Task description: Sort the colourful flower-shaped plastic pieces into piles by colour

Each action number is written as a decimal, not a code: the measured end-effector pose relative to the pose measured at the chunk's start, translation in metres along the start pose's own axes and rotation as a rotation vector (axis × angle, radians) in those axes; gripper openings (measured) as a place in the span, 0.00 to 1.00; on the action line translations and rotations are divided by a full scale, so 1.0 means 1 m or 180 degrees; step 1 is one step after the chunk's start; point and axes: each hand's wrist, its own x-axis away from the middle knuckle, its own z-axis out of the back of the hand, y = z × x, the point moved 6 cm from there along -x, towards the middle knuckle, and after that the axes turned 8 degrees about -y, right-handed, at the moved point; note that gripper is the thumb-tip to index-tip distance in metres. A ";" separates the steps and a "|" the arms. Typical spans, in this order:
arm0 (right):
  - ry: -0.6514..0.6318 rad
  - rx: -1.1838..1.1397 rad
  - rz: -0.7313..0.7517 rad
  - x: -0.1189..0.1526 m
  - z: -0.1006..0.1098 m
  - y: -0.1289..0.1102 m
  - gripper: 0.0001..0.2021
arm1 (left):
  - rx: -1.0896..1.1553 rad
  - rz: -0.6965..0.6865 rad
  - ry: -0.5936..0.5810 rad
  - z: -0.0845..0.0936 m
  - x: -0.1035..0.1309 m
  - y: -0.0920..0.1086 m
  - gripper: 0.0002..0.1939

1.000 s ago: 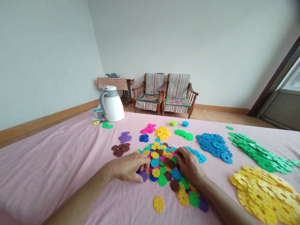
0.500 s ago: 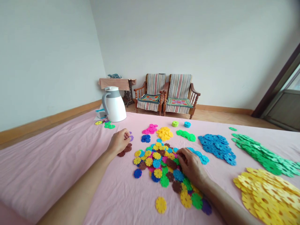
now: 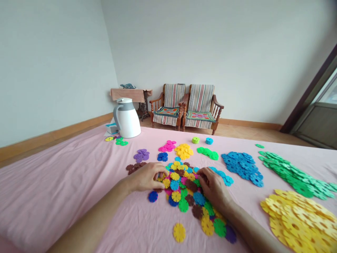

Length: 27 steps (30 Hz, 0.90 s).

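A mixed heap of snowflake discs in yellow, blue, green, brown and pink lies on the pink cloth. My left hand is at the heap's left edge, thumb and forefinger apart around a few yellow discs. On the right side of the heap, my right hand has its fingers bent and tips close together; what they hold, if anything, is hidden. Just beyond my left hand are brown discs and a purple group. Light-blue discs lie beside my right hand.
Small groups of pink discs, dark-blue discs, yellow discs and green discs lie beyond the heap. Larger piles of blue discs, green discs and yellow discs are at right. A white jug stands far left.
My left hand has moved right and nearer, from the purple discs to the mixed heap, and its fingers have parted. The purple group now shows fully. My right hand has barely moved.
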 end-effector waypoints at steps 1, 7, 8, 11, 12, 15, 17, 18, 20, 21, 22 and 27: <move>-0.0002 -0.0003 0.0000 0.000 0.000 0.000 0.06 | -0.0086 -0.0048 -0.0046 -0.004 -0.001 0.006 0.13; 0.0030 -0.0034 0.0035 0.002 0.001 -0.001 0.07 | -0.0150 -0.0211 0.0005 -0.019 -0.006 0.022 0.11; 0.0038 -0.0032 0.0043 0.003 0.001 -0.001 0.07 | -0.0103 -0.0290 0.0018 -0.020 -0.006 0.025 0.08; 0.0070 -0.0016 0.0080 0.002 0.001 -0.001 0.07 | 0.0079 -0.0453 0.0034 -0.021 -0.008 0.031 0.04; 0.0079 -0.0008 0.0085 0.002 0.001 0.000 0.07 | 0.0138 -0.0426 0.0082 -0.019 -0.009 0.031 0.04; 0.0076 0.0010 0.0101 0.002 0.001 0.000 0.07 | 0.0315 -0.0070 0.0374 -0.010 -0.008 0.019 0.05; 0.0062 0.0006 0.0094 0.002 0.000 0.001 0.07 | 0.0415 0.0152 0.0550 -0.004 -0.006 0.010 0.06; 0.0050 0.0005 0.0087 0.002 0.000 0.001 0.07 | 0.0432 0.0196 0.0585 -0.002 -0.005 0.007 0.06; 0.0047 0.0012 0.0077 0.002 0.001 0.001 0.07 | 0.0374 0.0181 0.0551 -0.001 -0.004 0.005 0.07; 0.0055 0.0017 0.0083 0.002 0.001 0.001 0.07 | 0.0310 0.0143 0.0486 -0.001 -0.004 0.005 0.07; 0.0065 0.0020 0.0096 0.002 0.001 0.001 0.07 | 0.0242 0.0089 0.0387 -0.002 -0.004 0.007 0.07; 0.0084 0.0029 0.0115 0.002 0.001 0.001 0.08 | -0.0051 -0.0135 0.0081 -0.012 -0.005 0.015 0.11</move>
